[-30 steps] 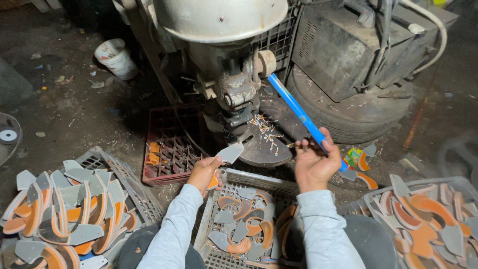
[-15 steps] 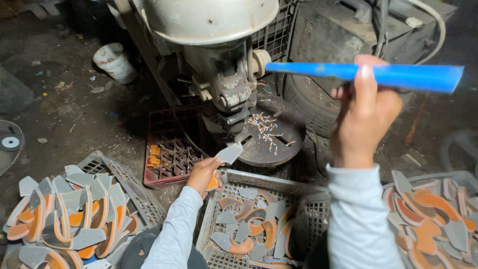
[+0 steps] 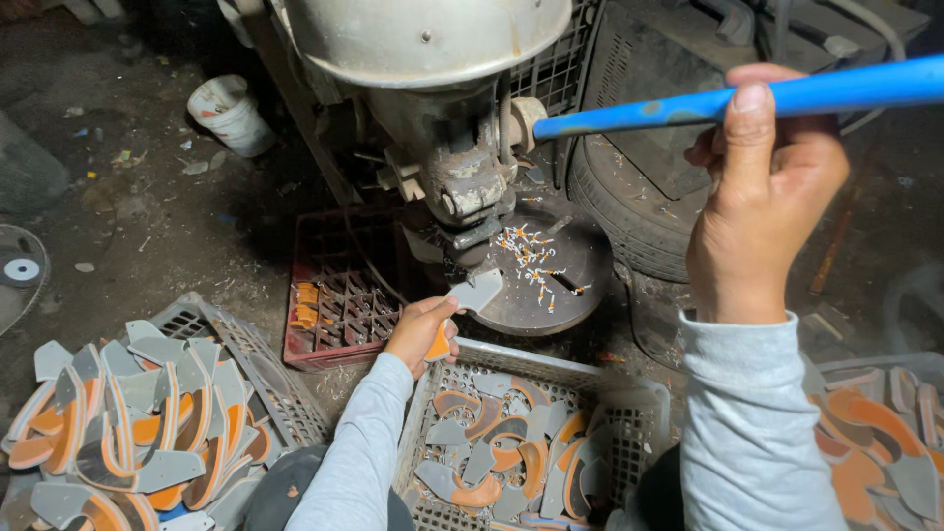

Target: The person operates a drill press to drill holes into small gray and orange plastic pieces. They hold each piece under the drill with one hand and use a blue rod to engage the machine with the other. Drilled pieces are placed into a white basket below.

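The right hand point(image 3: 762, 197) has swung the blue lever handle point(image 3: 787, 96) up: a second ago it sloped down beside the press, half a second ago it was level at head height, and now it sits high and close to the camera, nearly horizontal. The right fingers are wrapped shut around it, thumb laid along the top. With the lever raised, the press head point(image 3: 467, 192) stands clear of the round black die plate point(image 3: 551, 265), which is littered with small white and orange offcuts.

The left hand point(image 3: 425, 329) has barely moved across the three moments. Its fingers pinch a grey, orange-backed cut piece point(image 3: 470, 295), and the tip of that piece rests at the front edge of the die plate, just under the press head.

Judging by this, the press looks opened for feeding, and the piece seems to be set in place rather than stamped yet.

Below the hands a white plastic crate point(image 3: 551, 369) holds loose grey and orange pieces; a second crate point(image 3: 246, 354) at left is stacked with more. A red crate point(image 3: 344, 295) lies beside the machine, and a white bucket point(image 3: 228, 113) stands on the dirt floor
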